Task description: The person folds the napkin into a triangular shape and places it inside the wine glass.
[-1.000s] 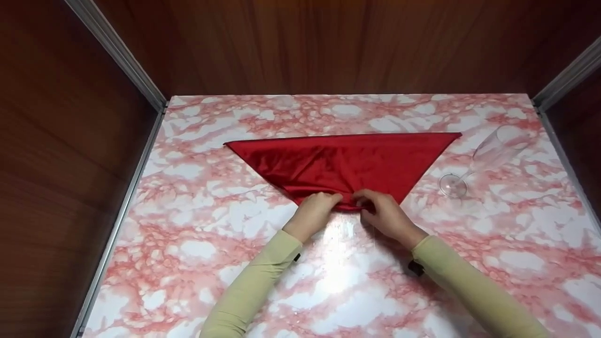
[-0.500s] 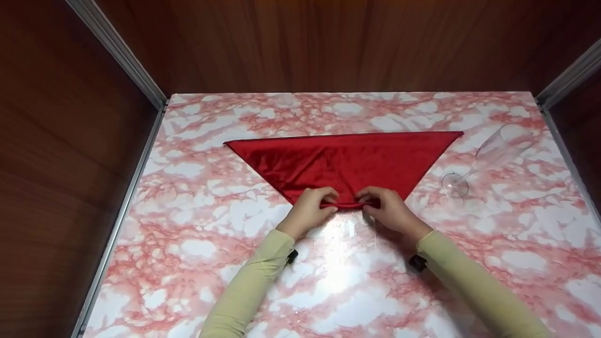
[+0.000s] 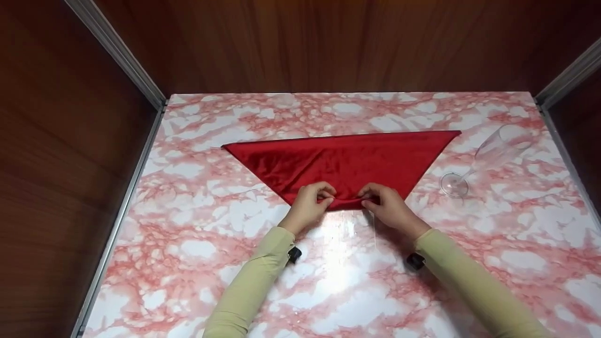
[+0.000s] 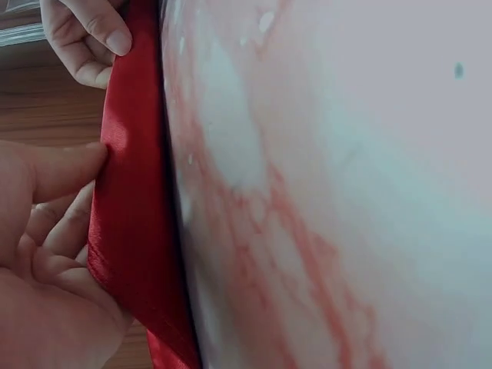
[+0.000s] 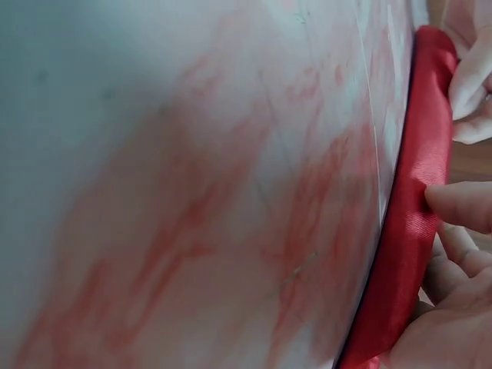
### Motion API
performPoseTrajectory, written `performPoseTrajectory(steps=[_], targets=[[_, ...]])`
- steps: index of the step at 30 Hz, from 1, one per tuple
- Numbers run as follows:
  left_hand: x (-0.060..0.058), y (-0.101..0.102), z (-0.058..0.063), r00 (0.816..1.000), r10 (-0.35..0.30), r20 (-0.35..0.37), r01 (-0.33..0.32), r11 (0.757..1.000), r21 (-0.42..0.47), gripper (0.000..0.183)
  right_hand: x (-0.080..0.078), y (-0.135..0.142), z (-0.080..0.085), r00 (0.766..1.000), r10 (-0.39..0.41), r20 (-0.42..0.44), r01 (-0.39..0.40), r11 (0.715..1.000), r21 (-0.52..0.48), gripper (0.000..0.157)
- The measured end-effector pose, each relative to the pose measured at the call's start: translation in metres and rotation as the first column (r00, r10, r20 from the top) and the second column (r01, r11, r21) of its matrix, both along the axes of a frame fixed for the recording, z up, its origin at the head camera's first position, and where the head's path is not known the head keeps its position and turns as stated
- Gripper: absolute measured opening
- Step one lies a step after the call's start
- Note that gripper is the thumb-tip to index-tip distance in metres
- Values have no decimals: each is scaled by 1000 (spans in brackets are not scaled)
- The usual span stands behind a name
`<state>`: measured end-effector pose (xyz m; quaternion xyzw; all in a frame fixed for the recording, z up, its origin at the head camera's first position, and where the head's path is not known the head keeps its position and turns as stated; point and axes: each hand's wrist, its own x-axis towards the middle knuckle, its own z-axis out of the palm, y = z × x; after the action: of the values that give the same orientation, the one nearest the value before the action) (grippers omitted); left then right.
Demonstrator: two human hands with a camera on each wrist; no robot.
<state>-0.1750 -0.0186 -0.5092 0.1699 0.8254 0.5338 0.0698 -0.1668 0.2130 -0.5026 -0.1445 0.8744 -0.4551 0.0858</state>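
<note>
On a red-and-white marbled tabletop (image 3: 197, 249) lies a shiny red cloth (image 3: 357, 159), its folded near edge pinched by the left hand (image 3: 307, 206) and, just beside it, the right hand (image 3: 390, 210); a clear stemmed glass (image 3: 497, 150) stands upright beyond the cloth's right corner.

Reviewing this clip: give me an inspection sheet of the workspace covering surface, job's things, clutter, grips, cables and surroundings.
Surface: table, pink-and-white marbled, glare on the near side.
Job's things: red cloth, wrinkled toward its left, near edge folded or rolled.
Clutter: clear glass, right of the cloth, untouched.
Grips: left grip and right grip pinch the near edge.
Cables: nothing seen.
Surroundings: dark wood panels, metal strips at the corners.
</note>
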Motion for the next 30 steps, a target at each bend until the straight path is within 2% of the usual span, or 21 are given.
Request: performPoseTrajectory(steps=[4, 7, 10, 12, 17, 24, 26, 30], targets=[[-1, 1, -3, 998, 59, -19, -59, 998, -26, 11, -1, 1, -1, 998, -40, -54, 42, 999, 32, 21], [-1, 1, -5, 995, 95, -33, -97, 994, -44, 12, -1, 1, -1, 986, -48, -157, 57, 997, 52, 26], [-1, 1, -5, 992, 114, -50, -117, 991, -64, 13, 0, 2, 0, 968, -17, -249, 31, 998, 52, 28], [-1, 1, -5, 991, 117, -63, -122, 990, -77, 13, 1, 2, 0, 961, 20, -276, -9, 999, 41, 29], [-2, 1, -5, 989, 104, -103, -116, 987, -114, 13, 2, 3, -2, 966, 108, -236, -109, 994, 6, 34], [-3, 2, -1, 974, 78, -211, -127, 965, -228, 18, -4, 4, -4, 986, 106, -131, -109, 994, -10, 44], [-3, 3, 1, 974, 49, -221, -99, 971, -220, 21, -5, 3, -4, 987, 106, -122, -107, 994, 0, 45], [-2, 6, 5, 981, -45, -189, 15, 988, -155, 22, -9, 2, -3, 989, 96, -115, -95, 995, 13, 47]])
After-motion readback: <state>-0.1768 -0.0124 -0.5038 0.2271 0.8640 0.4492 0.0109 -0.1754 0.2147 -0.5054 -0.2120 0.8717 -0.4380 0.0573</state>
